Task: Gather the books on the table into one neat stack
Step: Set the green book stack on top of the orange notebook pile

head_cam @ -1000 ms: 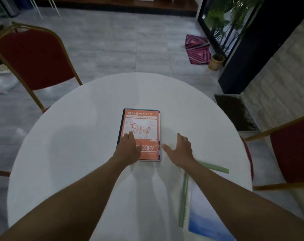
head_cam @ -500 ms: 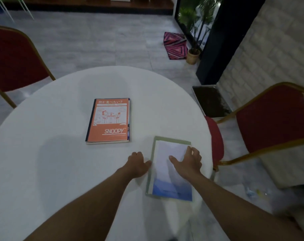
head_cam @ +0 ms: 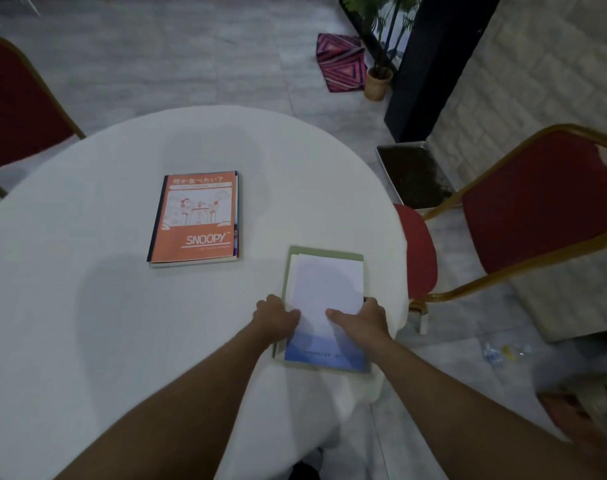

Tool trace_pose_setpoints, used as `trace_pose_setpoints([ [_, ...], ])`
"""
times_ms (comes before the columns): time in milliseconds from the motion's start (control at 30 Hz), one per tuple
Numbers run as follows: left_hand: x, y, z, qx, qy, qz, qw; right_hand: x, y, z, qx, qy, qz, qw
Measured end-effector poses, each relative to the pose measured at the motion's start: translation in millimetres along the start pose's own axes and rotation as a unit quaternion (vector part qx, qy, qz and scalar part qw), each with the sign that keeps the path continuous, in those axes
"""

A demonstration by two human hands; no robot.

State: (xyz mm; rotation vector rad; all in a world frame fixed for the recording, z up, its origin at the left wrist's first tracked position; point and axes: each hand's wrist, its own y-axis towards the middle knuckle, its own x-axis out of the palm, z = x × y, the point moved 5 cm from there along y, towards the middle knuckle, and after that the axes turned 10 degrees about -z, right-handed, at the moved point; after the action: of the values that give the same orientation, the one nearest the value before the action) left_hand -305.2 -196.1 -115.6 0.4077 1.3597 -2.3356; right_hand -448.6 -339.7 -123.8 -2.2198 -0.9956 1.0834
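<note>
Books: flat white-and-blue paperback on green one, both hands clasping its edges

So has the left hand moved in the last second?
Yes. The left hand left the orange book mid-table and went right, toward the right rim; now at the blue book's left edge.

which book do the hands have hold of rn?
The white-and-blue book near the table's right edge, atop a green one; both hands grip its sides. The orange Snoopy book lies untouched.
</note>
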Motion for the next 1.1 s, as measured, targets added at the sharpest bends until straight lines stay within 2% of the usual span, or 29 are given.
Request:
trace_pose_setpoints([
  [233, -0.4, 4.3, -2.8, -0.009, -0.123, -0.060, 0.991, -3.8, 10.1, -2.5, 0.031, 0.014, -0.045, 0.998],
  [433, -12.7, -2.8, -9.2, 0.002, -0.153, -0.041, 0.987, 1.6, 9.0, -12.1, 0.040, 0.039, -0.072, 0.996],
  [533, -35.0, -3.4, -8.1, 0.012, -0.141, -0.008, 0.990, 10.6, 5.4, -35.7, 0.008, 0.029, -0.053, 0.998],
  [767, -123.8, 0.1, -13.3, 0.068, -0.102, 0.152, 0.981, 52.8, 19.4, -123.0, -0.079, 0.029, -0.055, 0.995],
  [967, -202.9, 21.9, -26.6, 0.086, -0.081, 0.211, 0.970, 99.7, 47.5, -203.9, -0.109, 0.020, -0.086, 0.990],
  [1100, -249.3, 46.6, -45.8, 0.075, -0.101, 0.224, 0.967, 132.2, 65.5, -251.3, -0.130, 0.025, -0.104, 0.986],
])
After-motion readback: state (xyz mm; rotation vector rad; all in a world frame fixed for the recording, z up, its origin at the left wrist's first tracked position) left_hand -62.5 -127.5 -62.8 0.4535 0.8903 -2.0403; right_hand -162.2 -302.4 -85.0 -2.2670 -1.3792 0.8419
